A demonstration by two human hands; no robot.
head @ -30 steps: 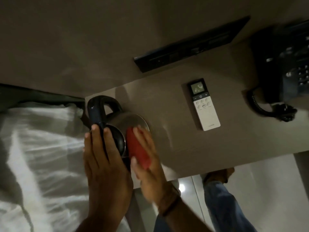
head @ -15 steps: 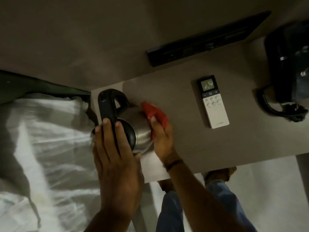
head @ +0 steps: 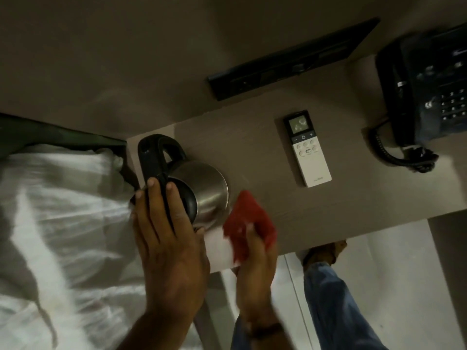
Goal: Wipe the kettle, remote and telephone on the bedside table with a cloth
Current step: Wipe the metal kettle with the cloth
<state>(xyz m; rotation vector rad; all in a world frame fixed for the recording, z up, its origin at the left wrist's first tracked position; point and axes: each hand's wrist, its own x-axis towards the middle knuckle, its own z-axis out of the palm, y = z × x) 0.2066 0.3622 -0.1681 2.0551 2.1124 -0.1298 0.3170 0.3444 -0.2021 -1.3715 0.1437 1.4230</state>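
At the tabletop's (head: 316,210) left corner: left hand (head: 169,238) steadies kettle (head: 202,190); right hand (head: 255,269) grips cloth (head: 249,223) (just beside it). Kettle wipe ongoing; remote (head: 307,149) next.

Brushed-metal kettle (head: 202,188) — red cloth (head: 249,223), matt wood-grain table (head: 252,147).

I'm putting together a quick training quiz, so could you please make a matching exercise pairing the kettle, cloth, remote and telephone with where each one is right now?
Things:
1. kettle
2. cloth
3. remote
4. telephone

Places:
A. far right end of the table, by the coiled cord
B. held in the right hand
C. lying flat mid-table, untouched
D. left end of the table, under the left hand

Pairs: 1-D, 2-B, 3-C, 4-A
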